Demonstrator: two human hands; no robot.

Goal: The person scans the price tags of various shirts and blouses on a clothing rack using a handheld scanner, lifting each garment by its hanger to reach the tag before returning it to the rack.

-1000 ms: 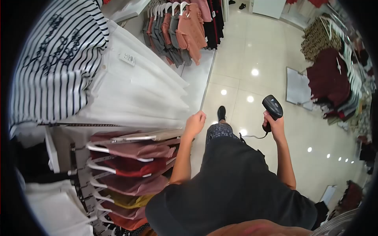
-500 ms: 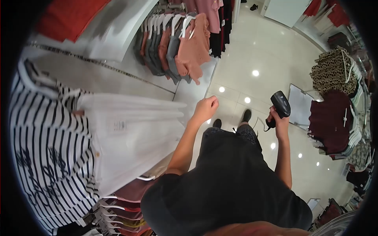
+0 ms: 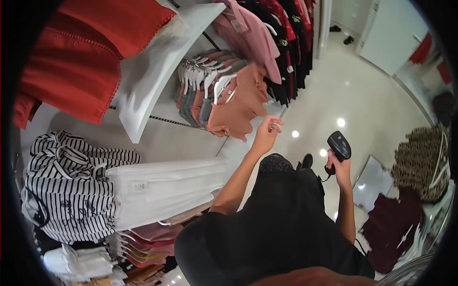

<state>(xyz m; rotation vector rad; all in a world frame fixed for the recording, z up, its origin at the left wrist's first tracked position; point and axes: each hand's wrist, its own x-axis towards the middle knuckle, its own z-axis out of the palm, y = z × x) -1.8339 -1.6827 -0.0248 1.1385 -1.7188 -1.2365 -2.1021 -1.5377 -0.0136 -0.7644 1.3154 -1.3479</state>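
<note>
My right hand [image 3: 340, 168] is wrapped around the grip of a black barcode scanner [image 3: 339, 145], held out over the floor, with part of its cord showing below. Ahead of my body, my left hand [image 3: 268, 132] is in the air with loosely bent fingers apart and nothing in them. Nearest to it is a salmon-coloured ruffled top [image 3: 238, 112], the front one in a row on white hangers. To the left hang a black-and-white striped top [image 3: 78, 205] and a long white skirt [image 3: 167, 188] with a small printed tag.
A white shelf [image 3: 157, 71] juts out at upper left, with red garments [image 3: 86, 62] over it. Pink and dark clothes hang beyond. On the right are a maroon top [image 3: 391, 231] and a leopard-print garment [image 3: 417, 159]. A white door [image 3: 393, 35] stands at the back.
My view has shifted forward along the rack, so the salmon tops appear lower and the red garments larger. My left hand has loosened from a fist. The scanner stays in my right hand.
</note>
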